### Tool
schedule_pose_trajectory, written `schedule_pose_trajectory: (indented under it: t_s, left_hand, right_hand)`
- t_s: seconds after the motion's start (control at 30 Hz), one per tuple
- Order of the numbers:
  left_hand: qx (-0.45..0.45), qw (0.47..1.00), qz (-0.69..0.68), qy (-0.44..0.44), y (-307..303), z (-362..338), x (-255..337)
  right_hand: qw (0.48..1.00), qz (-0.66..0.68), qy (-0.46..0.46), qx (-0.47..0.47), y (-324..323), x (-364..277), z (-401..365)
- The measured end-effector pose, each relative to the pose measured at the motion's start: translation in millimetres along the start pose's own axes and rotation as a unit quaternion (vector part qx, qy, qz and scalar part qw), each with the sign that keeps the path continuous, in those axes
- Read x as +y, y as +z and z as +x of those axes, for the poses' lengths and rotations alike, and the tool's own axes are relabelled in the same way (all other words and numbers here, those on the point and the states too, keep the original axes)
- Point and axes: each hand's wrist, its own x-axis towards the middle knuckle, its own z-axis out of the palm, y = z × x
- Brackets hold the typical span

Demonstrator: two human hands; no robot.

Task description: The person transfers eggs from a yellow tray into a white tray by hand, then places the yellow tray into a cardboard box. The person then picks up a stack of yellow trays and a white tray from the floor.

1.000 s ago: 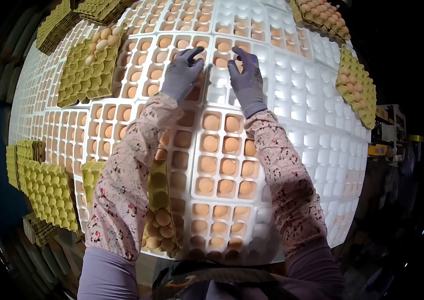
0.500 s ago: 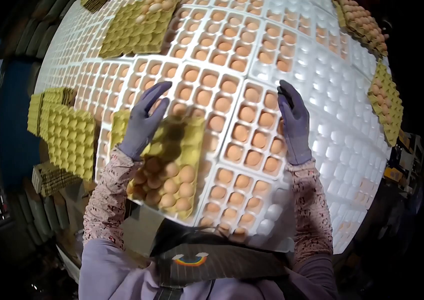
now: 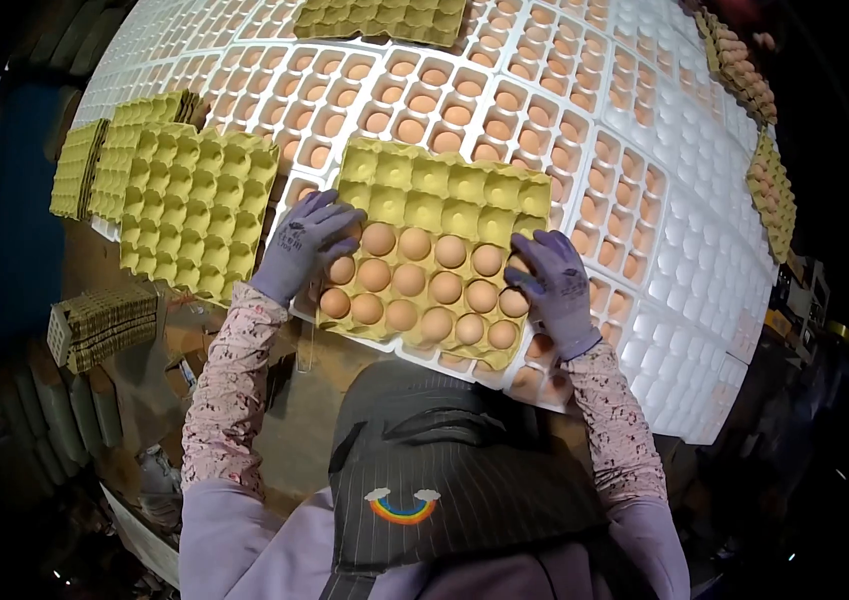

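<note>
A yellow-green pulp egg tray (image 3: pixel 434 191) lies in front of me on top of the white egg trays. Brown eggs (image 3: pixel 409 279) fill its near rows, while its far rows hold none. My left hand (image 3: pixel 306 243), in a purple-grey glove, is closed on the tray's left edge beside the end eggs. On the opposite edge my right hand (image 3: pixel 556 287), gloved the same way, is closed with its fingers curled over the side, close to the end eggs. Both thumbs are partly hidden.
White trays (image 3: pixel 374 62) with brown eggs cover the table, many cells at right being without visible eggs. Empty pulp trays (image 3: pixel 194 205) are stacked at left, another pulp tray (image 3: pixel 379 18) lies at the far side, and egg-filled trays (image 3: pixel 736 75) stand at far right.
My hands have come from above the white trays to the two side edges of the pulp tray. The pulp tray now sits more central and squarer in view, as the view has shifted.
</note>
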Motion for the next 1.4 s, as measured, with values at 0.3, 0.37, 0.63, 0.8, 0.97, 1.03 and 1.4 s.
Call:
schedule_pose_trajectory:
  t_s: [0.3,0.37,0.63,0.8,0.97,1.03,1.4]
  left_hand:
    - [-0.060,0.950,-0.268,-0.146,-13.2,18.2,27.0]
    - [-0.049,0.997,-0.037,-0.051,-0.9,18.6,37.9]
    - [-0.004,0.927,-0.375,-0.023,-13.9,28.9,41.9]
    - [0.006,0.993,0.077,0.085,14.1,41.6,68.6]
    - [-0.050,0.976,-0.201,-0.063,6.8,45.4,53.0]
    - [-0.185,0.689,-0.587,-0.382,-44.3,45.3,83.9]
    - [-0.115,0.804,-0.533,-0.237,30.9,187.0,173.8]
  right_hand:
    - [0.957,0.185,0.180,-0.129,-18.6,-25.0,31.6]
    - [0.953,-0.159,0.098,-0.239,-6.1,-44.1,38.1]
    - [0.815,0.498,0.237,-0.175,-29.3,-53.7,46.6]
    - [0.960,-0.175,0.035,-0.216,18.9,-78.2,58.8]
    - [0.993,0.015,0.068,-0.095,5.3,-51.5,29.7]
    - [0.896,0.378,0.234,-0.023,-16.5,-38.4,10.2]
    - [0.917,0.325,0.223,0.057,-85.6,109.0,-27.1]
